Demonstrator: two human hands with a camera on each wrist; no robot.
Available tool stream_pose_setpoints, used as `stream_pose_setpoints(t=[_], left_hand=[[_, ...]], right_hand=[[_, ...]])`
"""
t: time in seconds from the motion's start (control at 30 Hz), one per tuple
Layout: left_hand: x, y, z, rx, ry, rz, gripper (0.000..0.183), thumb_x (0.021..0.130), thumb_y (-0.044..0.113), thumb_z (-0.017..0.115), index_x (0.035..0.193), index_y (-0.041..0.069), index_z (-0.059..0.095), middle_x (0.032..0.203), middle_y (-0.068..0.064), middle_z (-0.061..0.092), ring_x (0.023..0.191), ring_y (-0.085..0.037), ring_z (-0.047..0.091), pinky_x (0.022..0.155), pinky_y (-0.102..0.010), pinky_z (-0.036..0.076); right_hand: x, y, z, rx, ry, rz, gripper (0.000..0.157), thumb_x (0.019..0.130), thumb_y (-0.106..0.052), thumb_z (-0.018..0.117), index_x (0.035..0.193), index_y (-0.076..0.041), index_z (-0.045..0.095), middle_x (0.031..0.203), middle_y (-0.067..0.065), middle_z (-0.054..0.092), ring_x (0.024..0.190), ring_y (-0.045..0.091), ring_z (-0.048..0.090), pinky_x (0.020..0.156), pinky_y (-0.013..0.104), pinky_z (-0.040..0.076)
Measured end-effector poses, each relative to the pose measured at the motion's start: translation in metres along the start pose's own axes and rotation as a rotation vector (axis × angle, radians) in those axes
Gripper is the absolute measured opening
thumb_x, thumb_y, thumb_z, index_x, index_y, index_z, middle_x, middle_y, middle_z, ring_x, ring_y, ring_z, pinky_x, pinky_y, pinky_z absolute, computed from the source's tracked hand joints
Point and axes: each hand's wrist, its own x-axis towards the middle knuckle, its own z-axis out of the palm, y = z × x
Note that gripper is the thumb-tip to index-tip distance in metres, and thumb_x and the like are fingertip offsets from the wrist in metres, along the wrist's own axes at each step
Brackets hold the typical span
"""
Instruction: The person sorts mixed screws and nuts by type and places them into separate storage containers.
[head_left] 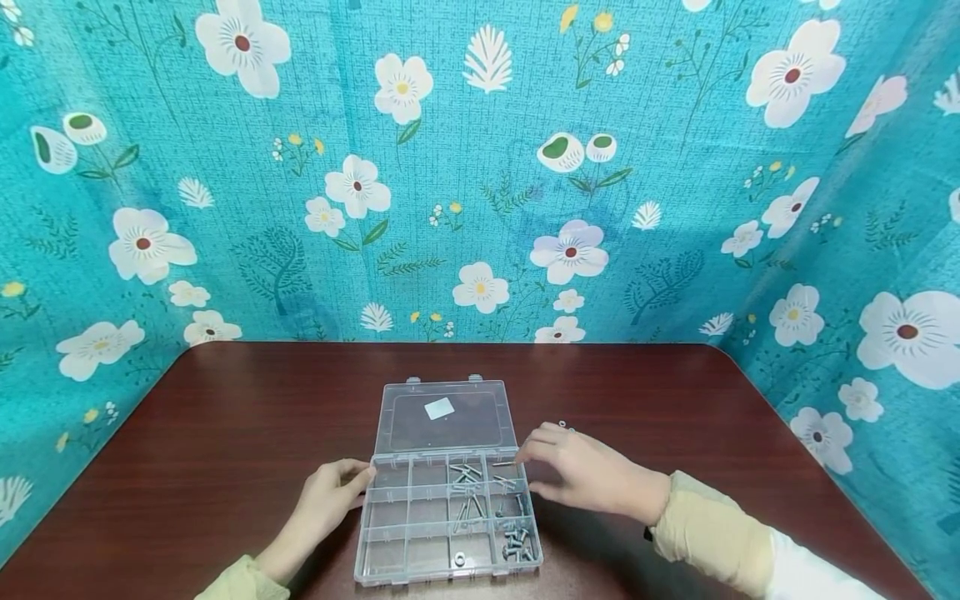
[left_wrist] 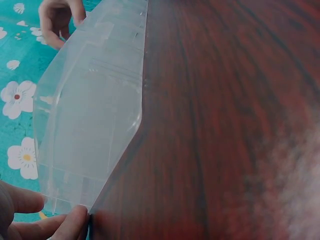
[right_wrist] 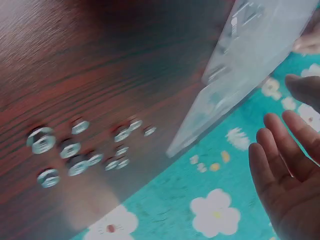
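A clear plastic compartment box [head_left: 386, 556] stands on the table with its lid [head_left: 465, 429] folded back. My left hand [head_left: 328, 496] holds the box's left side near the hinge, thumb and fingers at its edge. Over the box's right rear side hovers my right hand [head_left: 588, 473]; its fingers [right_wrist: 275, 155] are loosely extended, with nothing between them in the right wrist view. Screws [head_left: 517, 546] fill the front right compartment. Longer screws [head_left: 467, 475] lie in compartments further back, and a single washer [head_left: 460, 559] rests in a front one.
Several loose metal washers or nuts [right_wrist: 48, 178] lie on the dark wooden table [head_left: 262, 417] beyond the right hand, partly hidden by it in the head view. A flowered teal cloth [head_left: 465, 183] hangs behind the table. The lid carries a white label [head_left: 439, 408].
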Motion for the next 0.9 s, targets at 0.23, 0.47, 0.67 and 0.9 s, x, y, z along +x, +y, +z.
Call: stream_pose_setpoints(t=[0.23,0.47,0.67,0.9], left_hand=[[0.0,-0.001,0.0,0.019,-0.003,0.01,0.024,0.088,0.009,0.057,0.101,-0.01,0.061,0.091,-0.014,0.066,0.083,-0.025,0.064,0.063,-0.024,0.058],[0.0,0.0,0.001,-0.008,0.002,0.001,0.024,0.087,0.007,0.056,0.102,-0.012,0.06,0.091,-0.015,0.065,0.083,-0.026,0.064,0.062,-0.024,0.058],[0.0,0.001,0.0,-0.012,-0.001,0.002,0.024,0.088,0.007,0.056,0.102,-0.012,0.06,0.091,-0.015,0.065,0.083,-0.026,0.064,0.063,-0.024,0.058],[0.0,0.0,0.0,-0.013,-0.003,-0.002,0.024,0.088,0.008,0.056,0.102,-0.011,0.06,0.091,-0.014,0.065,0.083,-0.026,0.064,0.063,-0.024,0.058]], right_hand=[[-0.008,0.026,0.002,0.156,-0.072,0.262,0.027,0.075,-0.008,0.071,0.101,-0.007,0.061,0.093,-0.002,0.058,0.085,0.013,0.055,0.071,0.026,0.054],[-0.014,0.043,0.011,0.258,-0.095,0.365,0.025,0.075,0.0,0.068,0.099,-0.003,0.061,0.09,0.001,0.06,0.082,0.017,0.057,0.07,0.029,0.055],[-0.017,0.055,0.019,0.265,-0.11,0.42,0.024,0.073,0.003,0.068,0.094,-0.005,0.062,0.085,0.0,0.058,0.076,0.014,0.054,0.066,0.024,0.054],[-0.016,0.061,0.024,0.247,-0.139,0.402,0.025,0.07,0.007,0.066,0.092,-0.005,0.061,0.082,0.0,0.057,0.073,0.012,0.051,0.063,0.022,0.053]])
